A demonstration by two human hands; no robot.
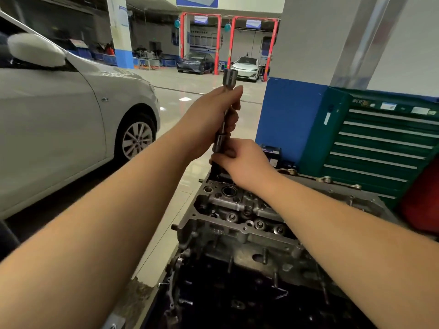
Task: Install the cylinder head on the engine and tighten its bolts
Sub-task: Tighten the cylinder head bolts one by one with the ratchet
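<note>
cylinder head (247,217): grey cast metal, seated on top of the dark engine block (237,293), lower centre to right of view, valve gear and bolt holes facing up. socket wrench (225,115): long steel tool standing nearly upright over the far end of the head, its upper end (230,76) projecting above the hands, its lower end meeting the head under the right hand; the contact point itself is hidden. left hand (209,119): grip closed round the upper and middle shaft of the wrench, fingers curled about it, thumb along the top. right hand (244,162): grip closed low on the same tool, fingers pinching the shaft just above the head, wrist lying over the head's far end. both forearms bare, reaching forward from the bottom corners. green tool cabinet (380,148): many drawers, behind the engine at right, against a grey and blue pillar (292,119). red object (420,203): at the right edge, beside the cabinet, kind not clear. white car (59,119): at left, front wheel and door mirror showing, on a glossy tiled floor (202,91). two further cars (245,67) under red lifts (217,43), far background.
</note>
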